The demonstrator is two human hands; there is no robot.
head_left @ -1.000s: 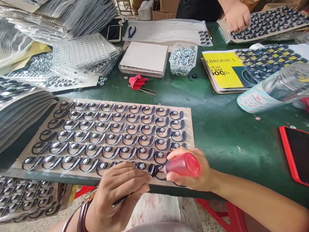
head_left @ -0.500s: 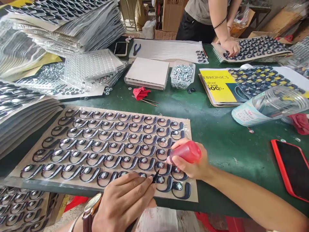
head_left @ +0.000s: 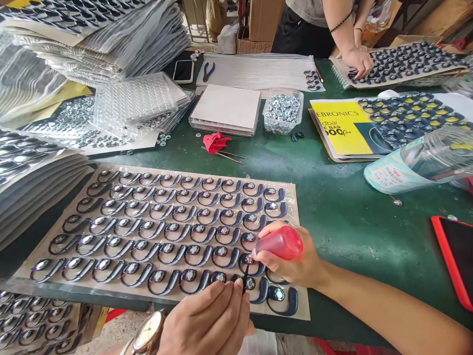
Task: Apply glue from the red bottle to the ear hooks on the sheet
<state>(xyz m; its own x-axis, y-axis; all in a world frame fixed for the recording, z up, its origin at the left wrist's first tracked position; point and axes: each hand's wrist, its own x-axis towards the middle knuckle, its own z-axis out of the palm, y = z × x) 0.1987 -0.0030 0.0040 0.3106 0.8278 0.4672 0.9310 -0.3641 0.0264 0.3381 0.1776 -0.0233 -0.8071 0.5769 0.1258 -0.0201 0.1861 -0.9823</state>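
My right hand (head_left: 291, 264) is wrapped round a red squeeze bottle (head_left: 280, 243), tilted so its nozzle points left and down at one of the dark curved plastic pieces with round silver centres. My left hand (head_left: 212, 313), with a watch at the wrist, pinches black pointed tweezers (head_left: 246, 277). Their tip is at the same piece, close to the nozzle; whether it touches cannot be made out. Rows of these pieces lie on a brown backing sheet (head_left: 301, 301) with clear film edges. My hands cover some pieces near the sheet's lower right corner.
Beyond the sheet are a red cloth (head_left: 216, 143) with thin sticks, a clear tub (head_left: 283, 129) of small metal discs, and stacked sheets (head_left: 226, 106). At right are a clear jar (head_left: 399, 170) and a red-edged phone (head_left: 453, 261). A co-worker's hand (head_left: 360, 63) touches another filled sheet.
The view has shifted slightly, so the sheet sits a little lower. The bottle has moved slightly left over the sheet, and the tweezers stand more upright. Both hands keep their hold.
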